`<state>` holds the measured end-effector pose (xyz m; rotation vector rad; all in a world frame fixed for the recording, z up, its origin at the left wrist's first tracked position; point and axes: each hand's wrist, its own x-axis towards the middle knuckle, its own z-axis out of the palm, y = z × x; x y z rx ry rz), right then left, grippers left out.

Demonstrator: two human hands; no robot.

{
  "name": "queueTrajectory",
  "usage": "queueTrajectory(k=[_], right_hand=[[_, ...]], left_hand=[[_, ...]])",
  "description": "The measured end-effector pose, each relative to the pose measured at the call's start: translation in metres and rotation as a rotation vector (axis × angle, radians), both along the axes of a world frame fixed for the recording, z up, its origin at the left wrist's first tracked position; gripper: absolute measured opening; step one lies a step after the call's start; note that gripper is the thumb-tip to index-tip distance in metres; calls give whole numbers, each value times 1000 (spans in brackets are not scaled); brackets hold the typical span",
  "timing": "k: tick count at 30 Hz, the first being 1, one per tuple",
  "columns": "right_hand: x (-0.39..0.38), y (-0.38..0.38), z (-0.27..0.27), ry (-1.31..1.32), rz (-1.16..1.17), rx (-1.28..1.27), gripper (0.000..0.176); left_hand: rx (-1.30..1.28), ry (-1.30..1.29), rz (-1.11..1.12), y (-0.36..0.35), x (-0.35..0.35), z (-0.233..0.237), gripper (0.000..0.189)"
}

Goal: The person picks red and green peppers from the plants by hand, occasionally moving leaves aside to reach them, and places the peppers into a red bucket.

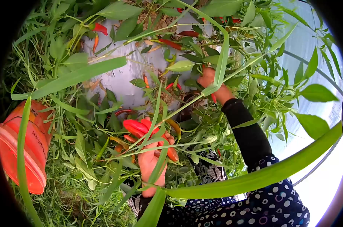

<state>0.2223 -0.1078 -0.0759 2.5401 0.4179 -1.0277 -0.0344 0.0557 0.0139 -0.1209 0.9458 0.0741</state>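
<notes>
My left hand (150, 164) is closed around a bunch of red chili peppers (135, 128), their ends sticking out on both sides of the fingers. Long grass blades cross in front of it. Farther up and to the right, my right hand (213, 83) reaches into the pepper plants with its fingers curled together among the stems. A red pepper tip (213, 98) shows just below that hand, by the wrist. What the right fingers grip is hidden by leaves.
An orange-red bucket (31, 140) lies tipped at the left in the weeds. Grey plastic sheeting (122, 72) covers the soil between plants, with red peppers (170, 44) hanging over it. A broad grass blade (254, 178) crosses close to the camera. Translucent film (300, 45) rises at right.
</notes>
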Motion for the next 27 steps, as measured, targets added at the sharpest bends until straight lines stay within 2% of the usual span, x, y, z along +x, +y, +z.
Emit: queueTrajectory(k=[1,3,5,6,7,9,10,12,13,17,19,21,22,23,25,26,27], right_hand=[[12,-18,-19,4,103,-61,30],[27,-26,-21,69,339,-232,26],[32,-36,-23,-66,431,-199,23],[39,-27,-16,165,343,-377,28],[45,-49,-33,168,344,-375,28],[43,-69,-51,-55,258,-442,35],[41,-71,-47,-51,258,-441,35],[31,-73,-18,-85,444,-57,16],[29,-73,-9,-101,532,135,12],[51,-138,-33,149,612,64,13],[46,-99,-23,138,643,-35,18],[31,-19,9,455,354,-513,44],[23,-30,2,331,373,-385,39],[15,-23,12,330,373,-385,39],[-12,5,48,319,306,-15,32],[-23,10,60,318,307,-15,32],[-33,14,71,224,355,226,32]], left_hand=[[-58,26,-21,2,-1,0,48],[-20,25,0,-3,-1,-6,47],[-23,91,34,-5,-1,-9,37],[-7,53,8,-4,-2,-10,39],[-5,57,8,-4,-2,-10,39],[-58,58,14,-4,-2,-9,43],[-57,61,14,-5,-2,-10,43],[-18,19,13,-8,-3,-14,47],[-20,20,11,-9,-4,-15,47],[-38,11,-13,-8,-5,-12,45],[-16,14,-8,-9,-5,-12,43],[-39,16,8,-10,-6,-14,39],[-40,14,9,-9,-6,-13,39],[-18,18,-1,-8,-4,-10,39],[5,21,-9,-7,-5,-8,38],[-9,9,6,-8,-6,-9,38],[-22,-4,22,-9,-7,-10,39]])
